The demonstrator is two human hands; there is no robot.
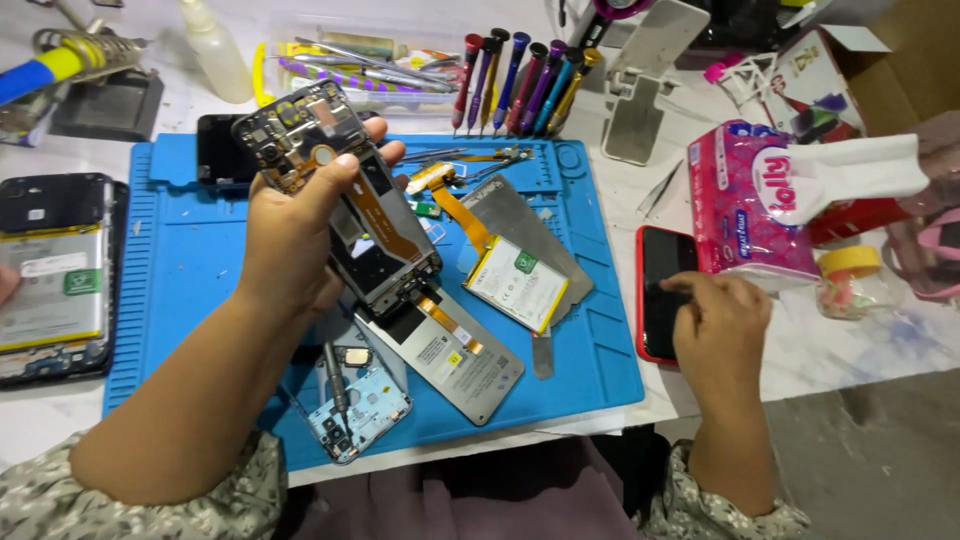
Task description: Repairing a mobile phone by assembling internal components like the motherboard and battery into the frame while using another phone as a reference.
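Observation:
My left hand (290, 235) holds an opened phone body (340, 190) above the blue work mat (190, 260), its bare circuit boards and orange flex cables facing up. Beneath it on the mat lie a grey display panel (455, 360), a battery with a white and yellow label (510, 285), a metal plate (520, 220) and a light blue inner frame (365, 410) with a screwdriver (335, 380) resting on it. My right hand (715, 325) rests on a red-edged phone (660, 270) to the right of the mat, a finger touching its dark screen.
A rack of coloured screwdrivers (520, 75) stands behind the mat beside a clear tray of tools (360, 65). A pink tissue pack (750, 200) lies at the right, another opened phone (55, 275) at the left, a white bottle (215, 50) behind.

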